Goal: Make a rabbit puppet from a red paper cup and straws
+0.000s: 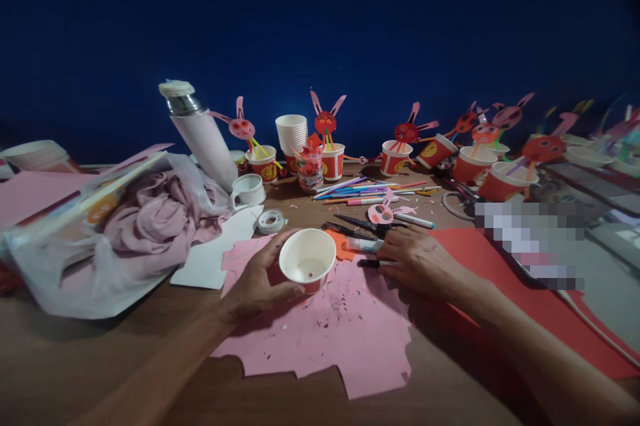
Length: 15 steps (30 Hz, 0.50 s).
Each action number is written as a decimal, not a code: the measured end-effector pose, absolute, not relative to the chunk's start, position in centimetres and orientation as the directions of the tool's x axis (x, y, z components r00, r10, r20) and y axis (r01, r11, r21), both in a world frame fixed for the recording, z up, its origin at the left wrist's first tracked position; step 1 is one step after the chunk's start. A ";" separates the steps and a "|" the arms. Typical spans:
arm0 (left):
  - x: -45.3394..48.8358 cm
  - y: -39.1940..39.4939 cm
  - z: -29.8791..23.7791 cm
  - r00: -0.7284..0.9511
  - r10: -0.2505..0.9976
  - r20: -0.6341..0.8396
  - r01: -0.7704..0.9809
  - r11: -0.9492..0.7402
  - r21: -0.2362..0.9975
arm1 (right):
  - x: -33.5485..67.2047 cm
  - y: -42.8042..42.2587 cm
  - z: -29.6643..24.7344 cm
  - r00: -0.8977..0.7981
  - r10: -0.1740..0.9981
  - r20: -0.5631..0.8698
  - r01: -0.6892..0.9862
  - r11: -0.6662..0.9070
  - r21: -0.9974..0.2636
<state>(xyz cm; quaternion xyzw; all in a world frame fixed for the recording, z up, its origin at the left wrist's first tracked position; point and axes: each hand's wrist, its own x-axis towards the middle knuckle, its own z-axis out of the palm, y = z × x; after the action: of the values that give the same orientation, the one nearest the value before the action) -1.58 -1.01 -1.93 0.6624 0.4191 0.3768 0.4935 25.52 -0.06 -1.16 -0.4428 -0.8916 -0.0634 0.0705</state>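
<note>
My left hand (261,281) is closed around a white-lined paper cup (307,258), tilted so its inside faces me; a small dark hole shows in its bottom. My right hand (417,258) lies low over the tools on the right, fingers partly bent and apart, with the fingertips at a black pen (369,264) and a capped marker (363,245). Just beyond them are black-handled scissors (357,225) and a pink paper rabbit face (381,214). Under the cup spreads a ragged pink paper sheet (360,339), strewn with dark scraps.
Behind are colored sticks (370,191), stacked cups (291,133) and several cups with paper rabbit heads (325,123). A flask (205,139), mug (249,191), tape roll (271,221) and plastic bag (85,279) stand left. Red paper (475,249) and a cable (595,327) lie right.
</note>
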 end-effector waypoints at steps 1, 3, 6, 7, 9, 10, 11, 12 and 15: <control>-1.6 -1.1 -1.9 0.369 0.926 0.076 0.169 -0.147 0.975 | 25.4 -0.1 -1.2 -0.587 0.792 0.165 0.808 0.586 0.061; -1.5 -1.1 -2.0 0.373 0.926 0.059 0.157 -0.125 0.980 | 25.3 -0.1 -1.1 -0.579 0.804 0.136 0.815 0.576 0.065; -1.5 -1.2 -2.2 0.370 0.928 0.050 0.164 -0.119 0.979 | 25.3 -0.1 -1.0 -0.559 0.822 0.112 0.829 0.556 0.061; -1.6 -1.2 -2.2 0.369 0.928 0.043 0.162 -0.110 0.981 | 25.4 -0.1 -1.1 -0.556 0.823 0.114 0.831 0.553 0.063; -1.6 -1.2 -2.4 0.368 0.929 0.021 0.154 -0.084 0.985 | 25.6 0.0 -1.2 -0.555 0.821 0.137 0.832 0.551 0.068; -1.6 -1.2 -2.5 0.365 0.931 0.008 0.156 -0.070 0.985 | 25.7 0.0 -1.2 -0.555 0.818 0.150 0.832 0.552 0.064; -1.6 -1.2 -2.5 0.360 0.933 -0.002 0.163 -0.061 0.985 | 25.7 0.0 -1.2 -0.554 0.817 0.163 0.832 0.552 0.059; -1.6 -1.3 -2.5 0.354 0.935 -0.001 0.168 -0.063 0.984 | 25.7 0.0 -1.3 -0.553 0.815 0.173 0.831 0.553 0.052; -1.4 -1.4 -2.4 0.363 0.932 -0.006 0.158 -0.055 0.986 | 25.7 0.0 -1.4 -0.547 0.811 0.207 0.832 0.553 0.032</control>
<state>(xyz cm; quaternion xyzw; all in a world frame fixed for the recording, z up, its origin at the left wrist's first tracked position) -1.41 -1.36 -2.44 0.6295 0.4328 0.3621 0.5341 25.72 -0.01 -1.41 -0.4683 -0.8773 -0.0635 0.0844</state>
